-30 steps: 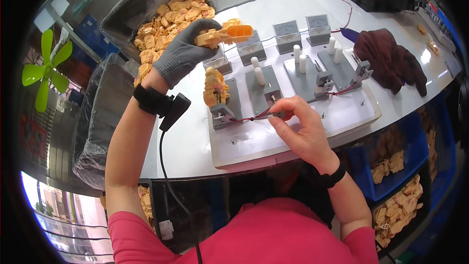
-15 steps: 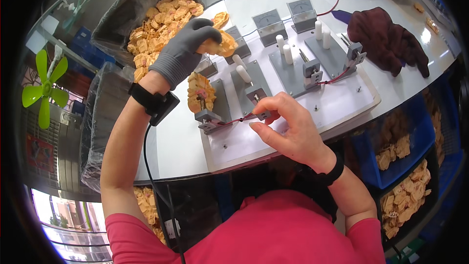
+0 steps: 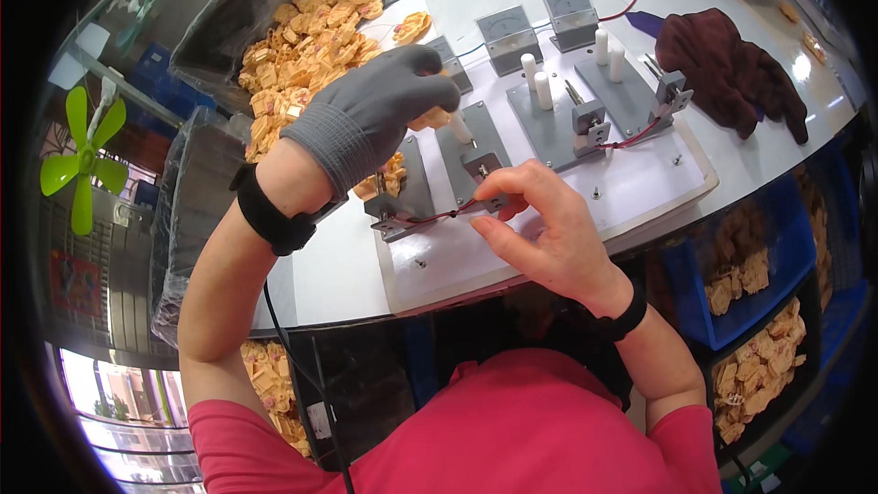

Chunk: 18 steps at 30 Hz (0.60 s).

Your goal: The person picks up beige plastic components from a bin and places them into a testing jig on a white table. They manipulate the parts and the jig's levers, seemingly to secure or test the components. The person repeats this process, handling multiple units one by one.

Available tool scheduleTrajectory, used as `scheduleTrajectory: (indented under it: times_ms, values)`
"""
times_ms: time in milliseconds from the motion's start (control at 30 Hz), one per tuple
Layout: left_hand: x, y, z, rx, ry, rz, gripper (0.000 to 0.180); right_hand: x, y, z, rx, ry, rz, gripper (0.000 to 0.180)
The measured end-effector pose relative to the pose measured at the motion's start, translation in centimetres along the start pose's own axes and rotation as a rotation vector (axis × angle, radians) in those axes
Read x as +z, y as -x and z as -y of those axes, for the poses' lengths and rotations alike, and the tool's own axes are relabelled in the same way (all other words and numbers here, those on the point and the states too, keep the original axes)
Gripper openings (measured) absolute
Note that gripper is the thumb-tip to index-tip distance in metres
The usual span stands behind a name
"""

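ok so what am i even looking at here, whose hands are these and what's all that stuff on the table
This is one picture from a wide-angle camera worn on a person's head, looking down at their own two arms, so straight edges bend. The left hand wears a grey glove and holds a small orange part over the table. The bare right hand pinches a thin red wire at a grey metal fixture. That fixture sits on a white board with more fixtures, white pegs and two small dial meters. A dark red cloth lies to the right. At upper left, a bin holds many orange parts.
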<state>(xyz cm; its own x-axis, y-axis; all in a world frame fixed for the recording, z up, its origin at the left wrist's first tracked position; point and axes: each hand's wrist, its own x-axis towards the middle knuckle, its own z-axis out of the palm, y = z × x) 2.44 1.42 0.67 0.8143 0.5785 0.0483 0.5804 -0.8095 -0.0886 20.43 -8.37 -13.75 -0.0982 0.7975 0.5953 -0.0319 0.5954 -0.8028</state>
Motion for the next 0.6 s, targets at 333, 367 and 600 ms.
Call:
scheduleTrajectory:
  times_ms: [333, 367, 600]
  values:
    - [1.4, 0.5, -1.3, 0.040, -0.121, 0.082, 0.064, 0.1, 0.0, 0.2, -0.017, 0.040, 0.008, 0.024]
    - [1.6, 0.3, -1.3, 0.063, -0.155, 0.074, 0.071, 0.0, 0.1, 0.2, -0.004, 0.056, -0.006, 0.024]
    - [0.6, -1.1, -2.5, -0.072, 0.049, 0.406, 0.082, 0.7, 0.5, 0.1, 0.031, 0.127, -0.023, 0.029]
